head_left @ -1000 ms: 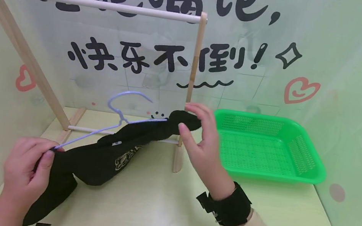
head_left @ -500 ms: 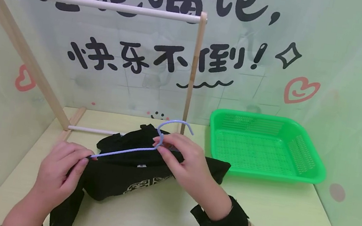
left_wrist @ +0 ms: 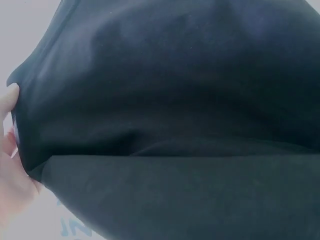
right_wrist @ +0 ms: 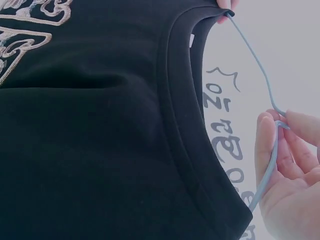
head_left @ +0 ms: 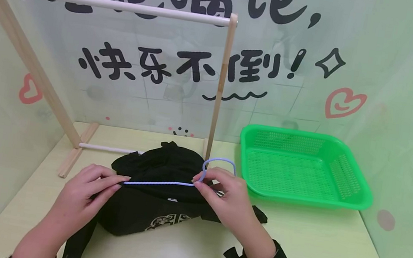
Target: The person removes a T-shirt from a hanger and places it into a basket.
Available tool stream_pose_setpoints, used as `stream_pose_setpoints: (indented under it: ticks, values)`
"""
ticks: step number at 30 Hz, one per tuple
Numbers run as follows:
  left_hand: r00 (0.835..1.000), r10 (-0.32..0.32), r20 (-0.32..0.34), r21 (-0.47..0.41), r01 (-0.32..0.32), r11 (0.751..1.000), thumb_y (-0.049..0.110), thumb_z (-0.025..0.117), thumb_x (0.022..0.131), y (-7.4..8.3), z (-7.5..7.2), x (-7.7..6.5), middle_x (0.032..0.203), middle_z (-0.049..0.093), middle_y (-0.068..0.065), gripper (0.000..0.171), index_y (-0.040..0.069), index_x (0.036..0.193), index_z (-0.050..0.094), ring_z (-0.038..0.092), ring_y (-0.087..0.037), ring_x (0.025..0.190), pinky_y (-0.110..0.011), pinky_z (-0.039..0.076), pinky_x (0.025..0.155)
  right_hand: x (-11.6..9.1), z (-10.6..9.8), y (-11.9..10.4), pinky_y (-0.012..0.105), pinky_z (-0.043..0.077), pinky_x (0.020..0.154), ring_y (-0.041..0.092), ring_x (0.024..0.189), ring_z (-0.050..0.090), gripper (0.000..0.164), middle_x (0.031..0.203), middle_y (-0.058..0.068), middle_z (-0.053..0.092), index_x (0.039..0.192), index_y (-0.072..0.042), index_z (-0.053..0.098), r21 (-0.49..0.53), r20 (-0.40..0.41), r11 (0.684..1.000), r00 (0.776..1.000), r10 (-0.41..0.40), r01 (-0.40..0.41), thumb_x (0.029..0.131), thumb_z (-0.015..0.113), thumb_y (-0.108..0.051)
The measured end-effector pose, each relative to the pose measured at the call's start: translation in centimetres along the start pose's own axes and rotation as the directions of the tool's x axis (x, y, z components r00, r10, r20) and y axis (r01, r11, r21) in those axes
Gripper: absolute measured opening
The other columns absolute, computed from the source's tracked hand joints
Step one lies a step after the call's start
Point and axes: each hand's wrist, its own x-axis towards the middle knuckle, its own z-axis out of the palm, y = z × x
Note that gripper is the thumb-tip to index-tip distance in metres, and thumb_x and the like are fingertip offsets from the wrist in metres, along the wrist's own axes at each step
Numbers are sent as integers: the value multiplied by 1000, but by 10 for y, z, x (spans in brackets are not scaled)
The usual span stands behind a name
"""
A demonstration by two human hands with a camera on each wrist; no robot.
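Note:
A black shirt [head_left: 131, 211] with a ribbed neckline and a pale embroidered design lies bunched on the table, its neck opening towards the back. A thin light-blue clothes hanger [head_left: 163, 183] runs along that neckline. My left hand [head_left: 88, 191] pinches the hanger's left end together with the shirt's neck edge. My right hand [head_left: 229, 198] pinches the hanger at the base of its hook, thumb against fingertips. In the right wrist view, one hanger arm reaches the left fingers and the other enters the neckline. Dark fabric fills most of the left wrist view.
A wooden rack with a white top rail [head_left: 109, 3] stands at the back left, its lower bar [head_left: 104, 148] partly behind the shirt. A green perforated basket [head_left: 301, 199] sits at the back right of the pale table [head_left: 312, 249].
My right hand has left the shirt's right shoulder and taken hold of the hanger below its hook. Both hands, hanger and shirt have shifted right, and the hanger has come lower and nearer.

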Motion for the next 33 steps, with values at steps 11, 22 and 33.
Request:
stream_pose_setpoints:
  ticks: [11, 22, 33]
  values:
    - [994, -104, -44, -66, 101, 993, -6, 77, 68, 3, 4, -3, 91, 69, 0, 34, 8, 98, 75, 59, -6, 90, -7, 42, 88, -8, -2, 12, 28, 57, 72, 10, 87, 64, 5, 91, 2, 70, 90, -10, 68, 39, -27, 998, 998, 49, -48, 85, 69, -8]
    - [989, -142, -38, -48, 141, 989, -14, 78, 60, 3, 3, -2, 92, 70, 0, 46, 12, 98, 75, 60, -1, 92, -6, 43, 87, -13, -9, 16, 28, 57, 72, 10, 86, 64, 5, 90, 2, 70, 91, -11, 68, 46, -20, 994, 995, 97, -96, 86, 68, -10]
    - [983, -175, -60, -44, 173, 984, -13, 78, 61, 4, 2, -1, 90, 71, -1, 44, 12, 97, 76, 60, 1, 91, -6, 43, 87, -18, -15, 24, 30, 57, 70, 12, 80, 66, 7, 90, 7, 70, 92, -8, 68, 101, -46, 993, 997, 68, -63, 85, 68, -6]
